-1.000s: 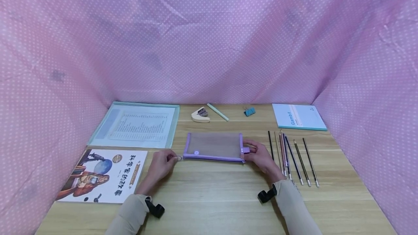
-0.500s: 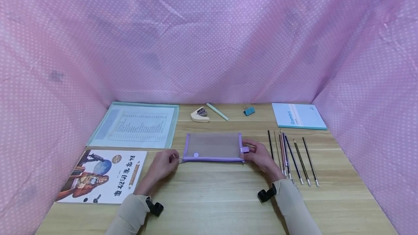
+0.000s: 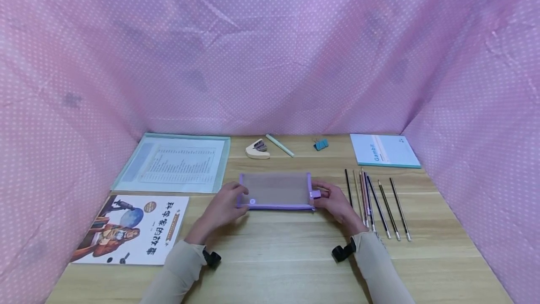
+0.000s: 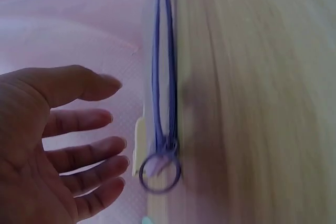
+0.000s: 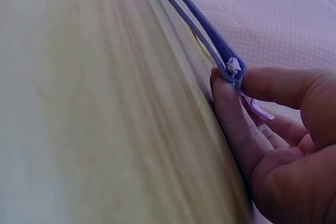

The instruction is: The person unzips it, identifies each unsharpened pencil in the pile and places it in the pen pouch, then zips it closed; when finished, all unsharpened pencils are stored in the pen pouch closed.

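A mesh zipper pouch with purple edging lies flat in the middle of the table. Its two zipper tracks stand apart in the left wrist view, with the slider and pull ring at the left end. My left hand hovers around that end, fingers spread and loosely bent; the left wrist view shows a gap between them and the pouch. At the opposite end, my right hand pinches the pouch's corner between thumb and finger, beside its small purple tab.
Several pencils lie right of the right hand. Behind the pouch are a cream stapler-like item, a pale green stick and a teal binder clip. A booklet, document folder and picture book lie around.
My left hand has let go of the pull ring and moved right, its fingers spreading around the pouch's left end. The right hand keeps its pinch in the same place.
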Demonstrator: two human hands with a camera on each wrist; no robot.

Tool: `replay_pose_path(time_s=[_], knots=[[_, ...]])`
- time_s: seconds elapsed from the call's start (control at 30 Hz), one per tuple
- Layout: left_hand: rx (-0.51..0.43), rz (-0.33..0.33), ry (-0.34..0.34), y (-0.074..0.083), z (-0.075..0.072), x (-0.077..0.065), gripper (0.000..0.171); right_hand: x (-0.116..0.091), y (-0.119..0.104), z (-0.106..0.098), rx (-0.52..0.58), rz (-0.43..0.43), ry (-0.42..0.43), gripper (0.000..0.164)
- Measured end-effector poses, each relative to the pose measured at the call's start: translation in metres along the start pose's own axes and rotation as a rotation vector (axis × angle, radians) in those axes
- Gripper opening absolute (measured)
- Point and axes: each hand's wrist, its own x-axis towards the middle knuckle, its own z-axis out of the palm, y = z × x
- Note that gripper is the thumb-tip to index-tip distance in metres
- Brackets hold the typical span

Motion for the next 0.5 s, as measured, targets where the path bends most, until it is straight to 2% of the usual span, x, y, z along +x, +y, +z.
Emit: replay_pose_path(time_s=[0.17,0.5], knots=[[0.046,0.089,-0.074,0.007,0.011,0.011,0.041,0.001,0.003,-0.001,0.004,-0.013,-0.007,0.063],[0.09,0.103,-0.171,0.018,0.024,0.024,0.054,0.001,0.003,-0.001,0.013,-0.01,-0.009,0.064]])
